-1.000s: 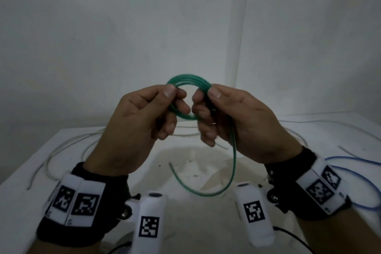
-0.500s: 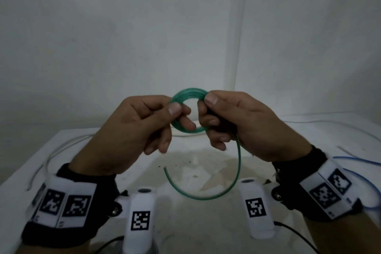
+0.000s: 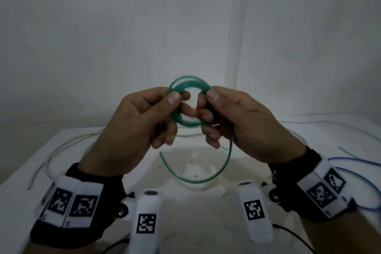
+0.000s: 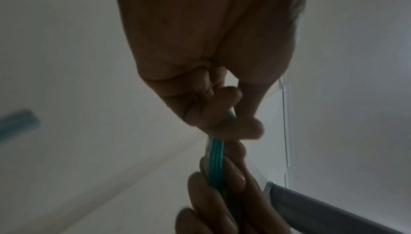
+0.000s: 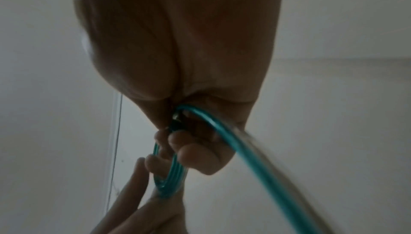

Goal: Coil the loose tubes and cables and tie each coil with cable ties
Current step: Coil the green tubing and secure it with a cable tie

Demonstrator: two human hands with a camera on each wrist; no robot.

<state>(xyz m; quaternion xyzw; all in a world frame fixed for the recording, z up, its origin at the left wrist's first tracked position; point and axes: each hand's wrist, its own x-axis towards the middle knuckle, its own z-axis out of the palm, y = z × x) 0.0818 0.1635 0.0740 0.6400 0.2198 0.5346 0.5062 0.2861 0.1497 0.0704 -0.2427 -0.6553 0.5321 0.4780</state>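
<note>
Green tube [image 3: 186, 123] sits up in the air between my two hands, above the white table [image 3: 86, 140], wound into a small ring of several turns. My left hand [image 3: 140, 128] pinches the ring's left side between thumb and curled fingers; my right hand [image 3: 237, 123] grips the right side the same way, thumb on top. From under the right hand a loose tail [image 3: 206, 179] of the same tube hangs down in an open curve, its free end hanging just above the table. So I judge this coil mostly wound but not finished: that last stretch has to go round, and no cable tie is on it yet, nor can I see any tie in view. Beyond it, white cables [image 3: 61, 150] lie uncoiled on the left and along the back, and a blue cable [image 3: 358, 179] lies loose at the right edge, so most of the job remains.
</note>
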